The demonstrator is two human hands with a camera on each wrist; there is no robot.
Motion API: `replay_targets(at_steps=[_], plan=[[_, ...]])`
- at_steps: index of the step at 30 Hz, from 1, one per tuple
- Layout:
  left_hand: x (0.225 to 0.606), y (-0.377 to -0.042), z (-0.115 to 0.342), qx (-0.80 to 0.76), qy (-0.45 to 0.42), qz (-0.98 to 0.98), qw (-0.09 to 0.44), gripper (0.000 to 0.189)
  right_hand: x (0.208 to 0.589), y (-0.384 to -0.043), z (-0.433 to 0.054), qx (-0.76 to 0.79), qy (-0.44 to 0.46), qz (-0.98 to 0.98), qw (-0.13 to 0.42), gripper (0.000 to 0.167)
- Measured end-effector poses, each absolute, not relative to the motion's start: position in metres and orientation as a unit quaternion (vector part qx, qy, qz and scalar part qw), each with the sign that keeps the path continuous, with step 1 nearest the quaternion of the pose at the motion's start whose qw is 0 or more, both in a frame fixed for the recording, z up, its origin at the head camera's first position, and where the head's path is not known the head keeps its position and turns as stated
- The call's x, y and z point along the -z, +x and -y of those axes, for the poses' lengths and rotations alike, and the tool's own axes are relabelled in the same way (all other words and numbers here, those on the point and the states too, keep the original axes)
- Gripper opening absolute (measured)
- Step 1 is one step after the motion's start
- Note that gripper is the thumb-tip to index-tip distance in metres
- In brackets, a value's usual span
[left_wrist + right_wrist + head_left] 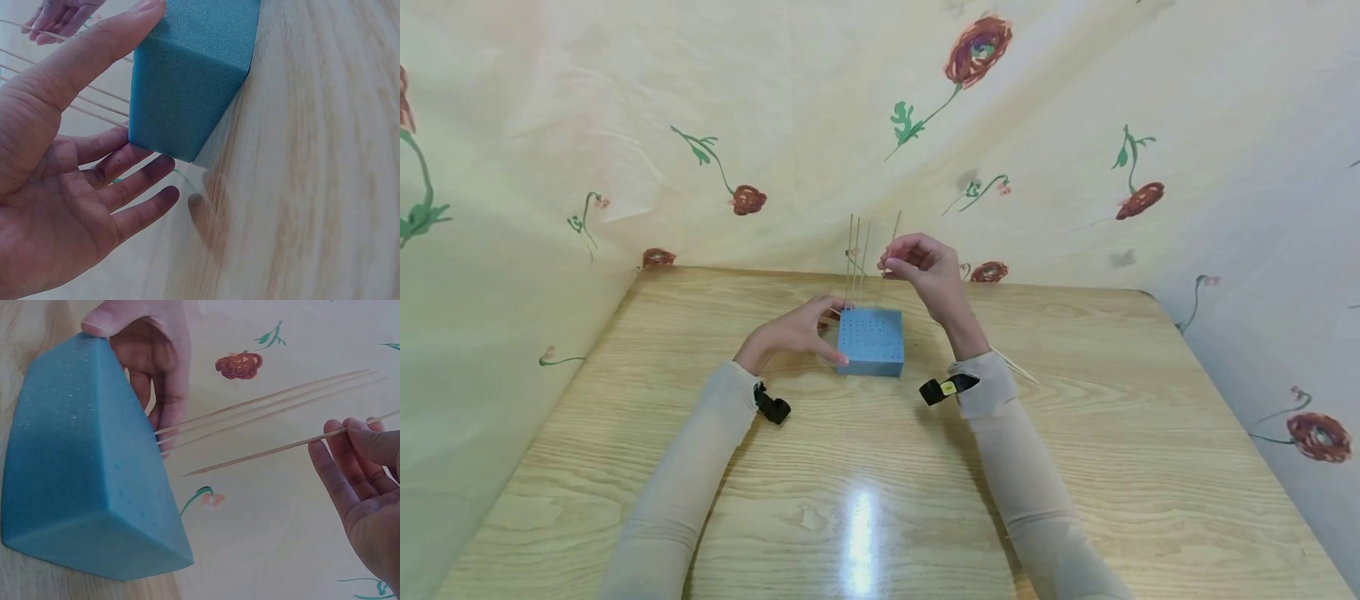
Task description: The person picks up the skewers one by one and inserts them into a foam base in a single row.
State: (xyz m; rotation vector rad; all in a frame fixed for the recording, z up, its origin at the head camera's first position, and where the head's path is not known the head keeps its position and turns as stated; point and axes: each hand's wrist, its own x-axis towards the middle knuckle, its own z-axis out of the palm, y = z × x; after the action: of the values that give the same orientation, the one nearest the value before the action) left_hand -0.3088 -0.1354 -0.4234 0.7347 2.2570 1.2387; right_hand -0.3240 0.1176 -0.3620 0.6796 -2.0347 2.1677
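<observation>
A blue foam block (872,343) with rows of small holes in its top sits on the table. My left hand (796,332) holds it at its left side, thumb at the near corner and fingers at the far one. Three thin wooden skewers (269,400) stand in the block along its far left edge. Above the block, my right hand (934,271) pinches another wooden skewer (262,453) between thumb and fingers. In the right wrist view, that skewer's pointed tip is apart from the block.
More skewers (1018,368) lie on the wooden table (775,517), right of the block and partly behind the right forearm. A flower-patterned cloth (820,100) hangs behind the table and at both sides. Each wrist carries a small black camera (772,406).
</observation>
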Motion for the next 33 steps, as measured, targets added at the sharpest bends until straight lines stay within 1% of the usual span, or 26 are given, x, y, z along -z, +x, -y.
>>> replay_targets(at_steps=[14,33], plan=[[0.423,-0.310,0.135,-0.449,0.268,-0.821,0.231,0.095,0.370,-0.325,-0.109,-0.723,0.226,0.652,0.047,0.014],[0.424,-0.311,0.135,-0.449,0.264,-0.821,0.232,0.095,0.375,-0.325,-0.106,-0.714,0.243,0.655,0.057,0.007]])
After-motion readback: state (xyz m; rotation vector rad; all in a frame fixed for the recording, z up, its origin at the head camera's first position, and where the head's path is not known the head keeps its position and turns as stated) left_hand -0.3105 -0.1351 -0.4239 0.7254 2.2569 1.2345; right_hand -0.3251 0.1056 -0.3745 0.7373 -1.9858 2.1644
